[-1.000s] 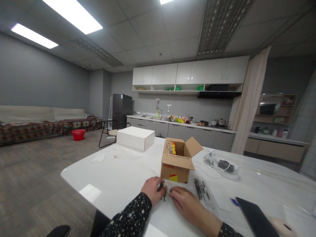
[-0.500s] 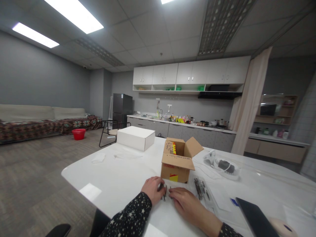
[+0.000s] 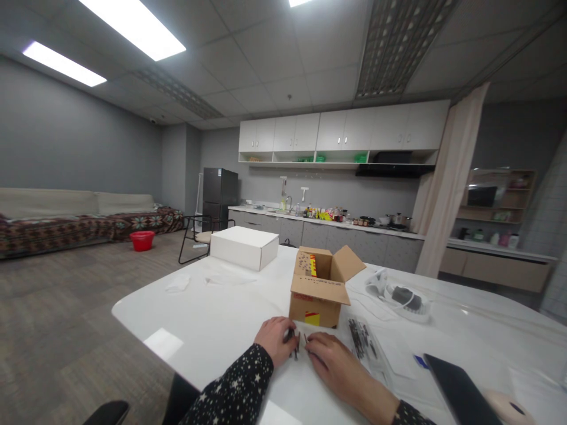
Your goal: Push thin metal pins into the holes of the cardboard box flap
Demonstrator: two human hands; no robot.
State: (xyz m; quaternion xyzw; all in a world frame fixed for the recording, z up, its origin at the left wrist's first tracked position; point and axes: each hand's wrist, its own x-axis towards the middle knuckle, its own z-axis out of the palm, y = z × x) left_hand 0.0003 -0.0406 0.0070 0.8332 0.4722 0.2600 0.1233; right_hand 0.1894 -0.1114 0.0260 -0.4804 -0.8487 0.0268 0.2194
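Observation:
My left hand rests on the white table, its fingers closed round several thin dark screw-like pieces that stick out below the fingertips. Just to the right, my right hand is pinched on one small dark, slender piece. A narrow gap separates the two hands. Directly behind them stands an open cardboard box with its flaps folded out. Beside my right hand lies a clear plastic case with several dark slender pieces in it. The exact kind of these pieces is too small to make out.
A white box stands at the table's back left, near a crumpled white tissue. On the right are a white round tray-like item with a cable, a black tablet-like slab and a beige rounded object.
My right hand has shifted very slightly right, widening the gap to the left hand a little. My left hand stays nearly still.

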